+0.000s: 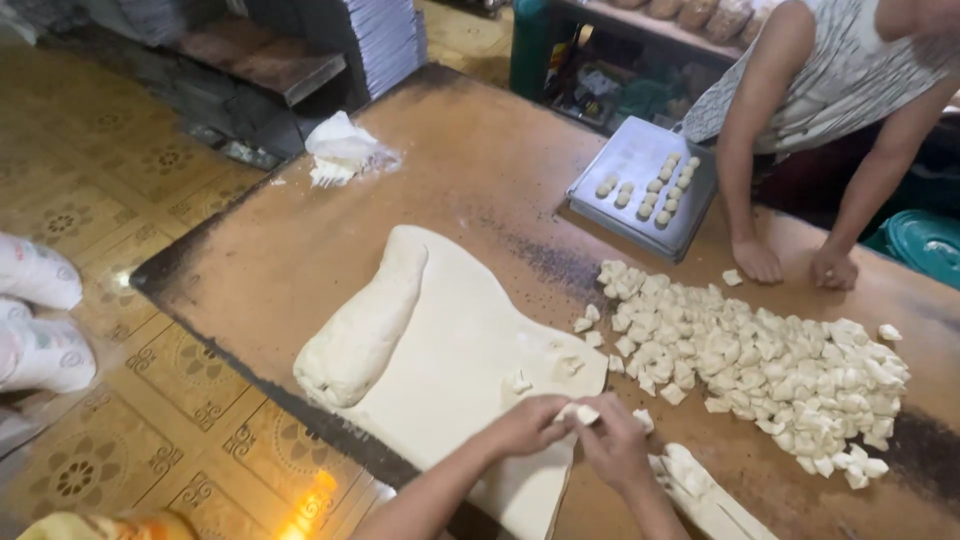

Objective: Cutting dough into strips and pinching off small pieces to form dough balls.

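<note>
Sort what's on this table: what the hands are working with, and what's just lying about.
In use: left hand, right hand, small dough piece, flat dough sheet, heap of cut pieces.
Lying about: dough roll, baking tray, white cloth.

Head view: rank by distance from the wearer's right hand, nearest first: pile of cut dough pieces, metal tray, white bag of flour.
From the right hand:
1. Pile of cut dough pieces, just beyond it to the right.
2. Metal tray, farther up the table by the other person.
3. White bag of flour, at the far left corner.
</note>
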